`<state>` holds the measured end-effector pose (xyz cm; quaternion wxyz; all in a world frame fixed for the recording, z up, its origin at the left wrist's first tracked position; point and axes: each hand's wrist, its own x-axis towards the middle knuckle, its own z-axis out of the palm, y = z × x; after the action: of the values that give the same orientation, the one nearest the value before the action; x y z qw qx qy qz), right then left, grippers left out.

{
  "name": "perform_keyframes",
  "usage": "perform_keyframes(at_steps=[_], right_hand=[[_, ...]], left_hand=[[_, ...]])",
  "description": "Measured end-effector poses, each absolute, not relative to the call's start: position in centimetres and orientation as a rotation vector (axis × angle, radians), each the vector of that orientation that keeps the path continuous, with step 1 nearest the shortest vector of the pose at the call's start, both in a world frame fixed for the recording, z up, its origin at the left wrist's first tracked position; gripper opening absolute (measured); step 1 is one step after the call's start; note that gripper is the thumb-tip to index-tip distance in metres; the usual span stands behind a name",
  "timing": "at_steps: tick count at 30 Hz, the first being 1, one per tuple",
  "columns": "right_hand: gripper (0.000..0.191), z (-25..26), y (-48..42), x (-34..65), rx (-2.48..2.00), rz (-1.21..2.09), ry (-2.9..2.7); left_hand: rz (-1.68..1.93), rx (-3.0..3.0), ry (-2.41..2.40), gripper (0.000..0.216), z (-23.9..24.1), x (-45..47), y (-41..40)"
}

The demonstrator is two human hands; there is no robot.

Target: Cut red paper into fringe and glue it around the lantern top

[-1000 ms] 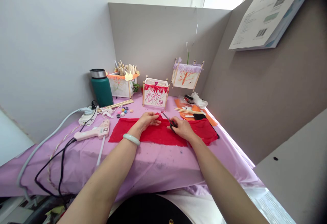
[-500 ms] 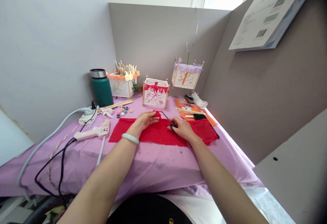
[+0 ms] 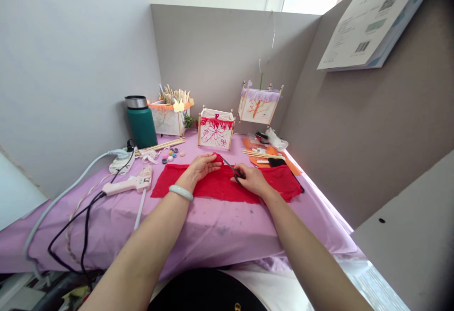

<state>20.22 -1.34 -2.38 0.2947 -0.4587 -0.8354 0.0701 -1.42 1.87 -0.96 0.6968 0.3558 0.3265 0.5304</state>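
Observation:
My left hand (image 3: 203, 167) pinches a small piece of red fabric (image 3: 218, 158) between thumb and fingers, above the table. My right hand (image 3: 251, 178) is closed on the black handles of a pair of scissors (image 3: 238, 175). The blades point up and left and meet the red piece at my left fingertips. Below both hands a wide red cloth (image 3: 227, 192) lies flat across the table. Just beyond them stands a lantern (image 3: 216, 131) with a stick frame, white sides, a red fringe and drawn red flowers.
A pale pink glue gun (image 3: 129, 184) and cables lie at left, near a power strip (image 3: 122, 162) and a green bottle (image 3: 141, 124). Behind are a box of sticks (image 3: 168, 119) and a purple-fringed lantern (image 3: 258, 105). Orange sheets (image 3: 294, 165) and thin sticks (image 3: 262, 154) are at right.
The scissor blades have shifted slightly left and up, closer to the left fingertips and into the red piece. My left hand has stayed in place.

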Motion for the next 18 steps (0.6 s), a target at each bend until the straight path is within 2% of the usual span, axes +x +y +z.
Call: perform_keyframes(at_steps=[8,18], right_hand=[[0.035,-2.28,-1.3,20.24,-1.309,0.123,-2.191],[0.033,-2.39,-1.41,20.21,-1.16,0.245,-2.236]], left_hand=[[1.155,0.822,0.694,0.006,-0.54,-1.31,1.38],[1.291,0.811,0.703,0.006,-0.7,-1.32,1.7]])
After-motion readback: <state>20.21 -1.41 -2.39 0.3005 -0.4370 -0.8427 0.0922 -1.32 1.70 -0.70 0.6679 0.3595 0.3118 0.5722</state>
